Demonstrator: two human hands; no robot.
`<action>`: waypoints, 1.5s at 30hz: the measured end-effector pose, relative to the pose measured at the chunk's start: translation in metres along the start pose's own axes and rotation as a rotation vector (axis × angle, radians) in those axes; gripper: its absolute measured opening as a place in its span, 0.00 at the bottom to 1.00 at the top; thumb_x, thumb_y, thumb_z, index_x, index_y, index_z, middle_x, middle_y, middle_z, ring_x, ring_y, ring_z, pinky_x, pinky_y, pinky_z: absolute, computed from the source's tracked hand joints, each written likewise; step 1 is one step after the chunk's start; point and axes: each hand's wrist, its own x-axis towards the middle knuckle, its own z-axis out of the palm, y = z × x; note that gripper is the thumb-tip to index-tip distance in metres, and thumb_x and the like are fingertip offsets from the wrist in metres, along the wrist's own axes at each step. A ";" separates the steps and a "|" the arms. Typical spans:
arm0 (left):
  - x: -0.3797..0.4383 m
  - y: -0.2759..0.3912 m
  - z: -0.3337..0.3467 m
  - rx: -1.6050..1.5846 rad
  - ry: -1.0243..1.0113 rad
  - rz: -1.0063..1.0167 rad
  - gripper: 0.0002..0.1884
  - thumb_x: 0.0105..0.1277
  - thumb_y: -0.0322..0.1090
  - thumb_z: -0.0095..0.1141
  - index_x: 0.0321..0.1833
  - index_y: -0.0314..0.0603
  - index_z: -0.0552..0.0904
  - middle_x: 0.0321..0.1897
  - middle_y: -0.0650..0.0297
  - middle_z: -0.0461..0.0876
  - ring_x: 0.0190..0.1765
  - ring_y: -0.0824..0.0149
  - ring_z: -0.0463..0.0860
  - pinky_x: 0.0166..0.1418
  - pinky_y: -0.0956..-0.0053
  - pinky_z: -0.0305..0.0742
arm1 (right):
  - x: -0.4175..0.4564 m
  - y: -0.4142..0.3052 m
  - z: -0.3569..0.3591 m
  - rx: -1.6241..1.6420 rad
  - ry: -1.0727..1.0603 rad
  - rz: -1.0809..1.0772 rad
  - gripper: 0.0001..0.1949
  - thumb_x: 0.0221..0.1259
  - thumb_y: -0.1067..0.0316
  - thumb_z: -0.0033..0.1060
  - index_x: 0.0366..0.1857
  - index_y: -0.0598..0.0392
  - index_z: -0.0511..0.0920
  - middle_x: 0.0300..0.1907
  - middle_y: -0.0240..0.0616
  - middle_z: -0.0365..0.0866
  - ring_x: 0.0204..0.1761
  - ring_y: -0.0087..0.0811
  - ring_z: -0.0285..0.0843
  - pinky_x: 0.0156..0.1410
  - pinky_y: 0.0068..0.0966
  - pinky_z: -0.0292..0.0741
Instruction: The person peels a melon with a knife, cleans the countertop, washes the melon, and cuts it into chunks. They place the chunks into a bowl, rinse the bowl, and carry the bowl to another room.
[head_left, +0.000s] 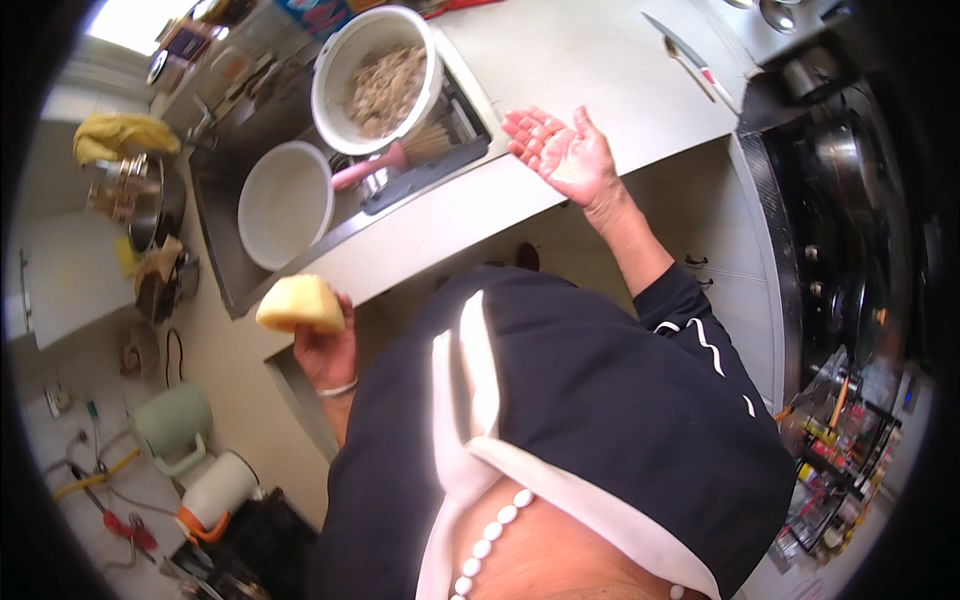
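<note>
My left hand (326, 352) grips a yellow sponge (300, 304) in front of the sink's near edge. Palm up and fingers apart, my right hand (562, 154) is over the front edge of the white countertop (637, 97) and holds nothing. Between my hands lies the metal sink (225, 247), with a white plastic basin (285, 206) in it. Beyond that basin, a white colander (326, 82) contains pale brown food pieces that I cannot identify. A brush with a pink handle (367, 169) lies beside the colander, near a dark grey bar.
A knife (694, 56) and a small spoon (686, 67) lie on the counter at the back right. The black stove (817, 247) stands at the right. Yellow gloves (124, 137) hang by the faucet at the left; a green kettle (176, 420) is lower left.
</note>
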 end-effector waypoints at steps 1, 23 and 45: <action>-0.001 0.002 -0.005 0.012 -0.053 0.031 0.25 0.54 0.29 0.55 0.57 0.39 0.68 0.57 0.55 0.68 0.59 0.54 0.67 0.65 0.54 0.57 | 0.002 -0.003 -0.004 -0.002 0.028 -0.007 0.34 0.64 0.41 0.19 0.57 0.66 0.57 0.59 0.55 0.59 0.61 0.49 0.57 0.63 0.44 0.59; -0.002 -0.019 0.040 0.203 -0.020 0.001 0.25 0.52 0.30 0.58 0.55 0.38 0.69 0.53 0.57 0.71 0.56 0.59 0.70 0.63 0.61 0.61 | -0.022 -0.354 -0.168 -2.266 1.402 -0.598 0.15 0.54 0.67 0.41 0.45 0.53 0.75 0.48 0.44 0.73 0.50 0.46 0.71 0.54 0.37 0.68; -0.034 -0.044 0.032 -0.003 0.190 0.326 0.17 0.52 0.27 0.56 0.47 0.43 0.73 0.44 0.64 0.77 0.49 0.64 0.75 0.52 0.67 0.71 | 0.120 -0.183 -0.072 -2.326 -0.143 -1.166 0.08 0.56 0.74 0.50 0.39 0.57 0.77 0.43 0.41 0.76 0.49 0.38 0.72 0.55 0.30 0.67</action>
